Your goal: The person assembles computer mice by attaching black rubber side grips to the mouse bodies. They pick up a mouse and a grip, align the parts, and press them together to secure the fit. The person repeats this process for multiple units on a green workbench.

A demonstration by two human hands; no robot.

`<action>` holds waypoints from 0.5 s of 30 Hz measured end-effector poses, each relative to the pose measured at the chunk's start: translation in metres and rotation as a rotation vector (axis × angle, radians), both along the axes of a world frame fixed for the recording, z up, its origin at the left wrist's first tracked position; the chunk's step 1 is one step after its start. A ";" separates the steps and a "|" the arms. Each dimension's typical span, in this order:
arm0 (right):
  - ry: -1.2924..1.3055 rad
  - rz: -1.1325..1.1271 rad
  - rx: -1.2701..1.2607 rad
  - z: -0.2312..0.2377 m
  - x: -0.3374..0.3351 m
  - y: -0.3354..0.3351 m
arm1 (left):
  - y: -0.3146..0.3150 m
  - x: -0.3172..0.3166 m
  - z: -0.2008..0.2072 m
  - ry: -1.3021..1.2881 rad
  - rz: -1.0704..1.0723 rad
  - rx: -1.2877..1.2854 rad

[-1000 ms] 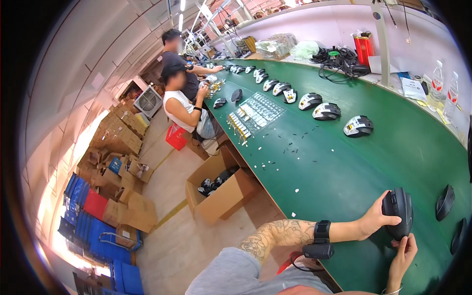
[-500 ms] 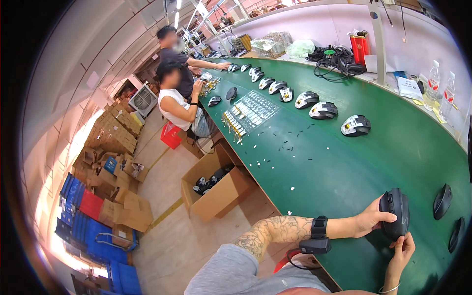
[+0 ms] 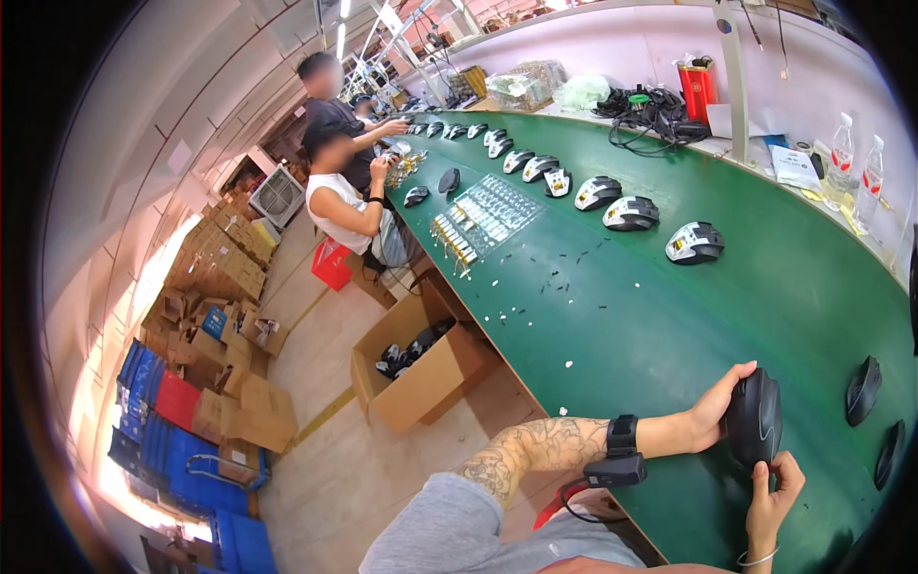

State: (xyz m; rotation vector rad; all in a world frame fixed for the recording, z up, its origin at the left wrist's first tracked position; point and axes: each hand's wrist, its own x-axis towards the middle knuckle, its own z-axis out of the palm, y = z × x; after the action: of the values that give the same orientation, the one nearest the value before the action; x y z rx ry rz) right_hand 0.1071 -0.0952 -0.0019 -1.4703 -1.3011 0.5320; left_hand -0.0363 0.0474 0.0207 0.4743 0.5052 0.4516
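A black computer mouse [image 3: 754, 419] is gripped along its left side by my left hand [image 3: 712, 409], low at the right of the view. It is tilted up off the green table [image 3: 612, 335], its long side running away from me. My right hand [image 3: 776, 499] pinches the near end of the same mouse between thumb and fingertips. Just right of it lie another black mouse [image 3: 863, 390] and a dark mouse shell [image 3: 889, 455]. Beyond my hands, several mice with white-and-black bodies, such as the nearest open mouse [image 3: 694, 243], stand in a curved row.
Small black and white bits lie scattered across the mid table, near a clear sheet of parts [image 3: 497, 212]. Two bottles [image 3: 868, 187] and black cables [image 3: 655, 120] line the far shelf. Two co-workers are at the far left; an open cardboard box [image 3: 421, 364] stands below the table's edge.
The mouse in my hands has shifted slightly left and rolled, and my left thumb has left its top. Far off, a standing co-worker's hand has drawn back leftward along the row.
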 end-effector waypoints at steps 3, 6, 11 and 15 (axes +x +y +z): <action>-0.044 -0.045 0.027 0.019 -0.013 0.003 | 0.000 0.002 -0.003 0.014 0.032 -0.007; -0.112 0.009 0.059 0.017 -0.012 0.004 | -0.006 0.002 0.003 0.028 0.075 -0.003; -0.072 -0.108 0.038 0.030 -0.025 0.006 | -0.010 0.004 -0.005 -0.013 0.051 0.018; -0.090 -0.184 -0.036 0.027 -0.020 0.006 | -0.012 0.007 -0.021 -0.120 0.023 0.020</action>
State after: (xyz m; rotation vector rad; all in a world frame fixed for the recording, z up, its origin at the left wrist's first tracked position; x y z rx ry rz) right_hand 0.0869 -0.0894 0.0247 -1.6408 -1.2151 0.3741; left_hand -0.0292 0.0349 -0.0005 0.4581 0.3913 0.5047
